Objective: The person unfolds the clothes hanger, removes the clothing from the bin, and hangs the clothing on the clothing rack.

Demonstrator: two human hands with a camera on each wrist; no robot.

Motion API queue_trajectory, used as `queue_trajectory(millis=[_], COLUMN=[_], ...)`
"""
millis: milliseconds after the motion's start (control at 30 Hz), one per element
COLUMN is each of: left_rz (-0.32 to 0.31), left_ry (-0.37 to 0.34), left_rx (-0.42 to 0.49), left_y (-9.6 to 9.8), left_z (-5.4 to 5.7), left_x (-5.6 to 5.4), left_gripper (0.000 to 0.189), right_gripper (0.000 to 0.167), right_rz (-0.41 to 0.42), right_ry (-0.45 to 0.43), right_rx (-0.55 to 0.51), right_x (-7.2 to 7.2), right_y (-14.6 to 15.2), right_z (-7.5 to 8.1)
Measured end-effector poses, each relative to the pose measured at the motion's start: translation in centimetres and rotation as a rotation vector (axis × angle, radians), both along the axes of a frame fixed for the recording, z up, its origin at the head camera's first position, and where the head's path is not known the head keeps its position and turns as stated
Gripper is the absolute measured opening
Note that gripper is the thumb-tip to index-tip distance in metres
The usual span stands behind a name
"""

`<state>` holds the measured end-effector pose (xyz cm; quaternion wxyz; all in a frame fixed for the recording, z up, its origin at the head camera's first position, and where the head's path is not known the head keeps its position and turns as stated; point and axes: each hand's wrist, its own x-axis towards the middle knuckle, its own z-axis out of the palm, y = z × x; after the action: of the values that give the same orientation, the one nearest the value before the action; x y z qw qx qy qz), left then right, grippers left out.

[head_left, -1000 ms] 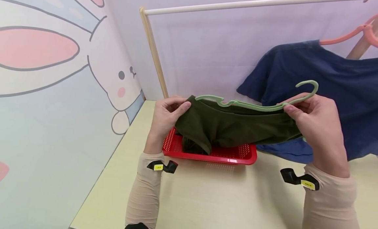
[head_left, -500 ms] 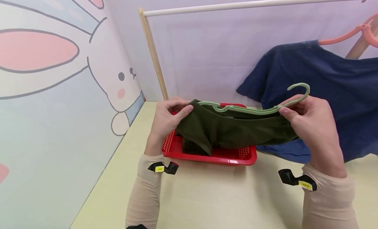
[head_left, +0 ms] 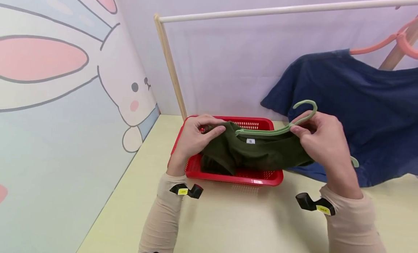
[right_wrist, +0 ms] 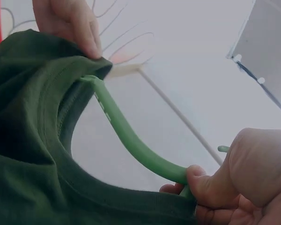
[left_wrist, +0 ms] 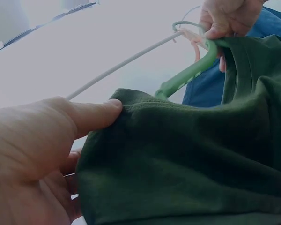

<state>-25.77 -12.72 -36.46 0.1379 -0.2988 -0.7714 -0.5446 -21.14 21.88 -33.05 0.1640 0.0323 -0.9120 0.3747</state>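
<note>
A dark green T-shirt (head_left: pixel 264 151) hangs between my two hands over a red basket (head_left: pixel 235 178). My left hand (head_left: pixel 199 137) pinches the shirt at the left end of its neckline, thumb on top. With thumb and fingers my right hand (head_left: pixel 321 140) grips a light green hanger (right_wrist: pixel 136 145) near the base of its hook, along with the collar's edge. The hanger's left arm lies inside the neck opening, its tip hidden in the cloth. Beyond my right wrist its other end (head_left: pixel 354 161) pokes out. A white label (head_left: pixel 250 141) shows inside the collar.
A rack with a white rail (head_left: pixel 281 11) and a wooden post (head_left: pixel 171 68) stands behind the basket. At right a navy T-shirt (head_left: pixel 343 86) hangs on a pink hanger (head_left: pixel 375 46). A wall with a rabbit mural (head_left: pixel 52 100) borders the table's left side.
My right hand has moved left and down, sliding the hanger's left arm deeper into the neckline. My left hand has shifted slightly right and down with the cloth. The collar label has come into view.
</note>
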Motion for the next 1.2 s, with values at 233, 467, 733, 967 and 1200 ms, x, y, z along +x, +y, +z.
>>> queue_trajectory(millis=[233, 467, 733, 967, 1200], left_rz=[-0.049, -0.055, -0.090, -0.126, -0.118], left_ry=[-0.003, 0.006, -0.016, -0.010, -0.005], left_rx=[-0.021, -0.038, -0.030, -0.034, -0.035], left_y=[0.7, 1.1, 1.9, 2.8, 3.4], left_z=[-0.1, -0.6, -0.7, -0.7, -0.8], left_x=[0.1, -0.2, -0.3, -0.6, -0.5], left_gripper=[0.023, 0.022, 0.021, 0.023, 0.022], right_gripper=[0.007, 0.008, 0.005, 0.006, 0.005], right_rz=[0.051, 0.099, 0.140, 0.179, 0.212], right_ry=[0.028, 0.047, 0.084, 0.121, 0.102], right_rx=[-0.013, 0.010, 0.002, -0.023, -0.032], right_x=[0.0, 0.0, -0.1, -0.4, -0.3], right_y=[-1.3, -2.5, -4.1, -5.7, -6.5], right_z=[-0.5, -1.0, -1.5, -2.0, -2.1])
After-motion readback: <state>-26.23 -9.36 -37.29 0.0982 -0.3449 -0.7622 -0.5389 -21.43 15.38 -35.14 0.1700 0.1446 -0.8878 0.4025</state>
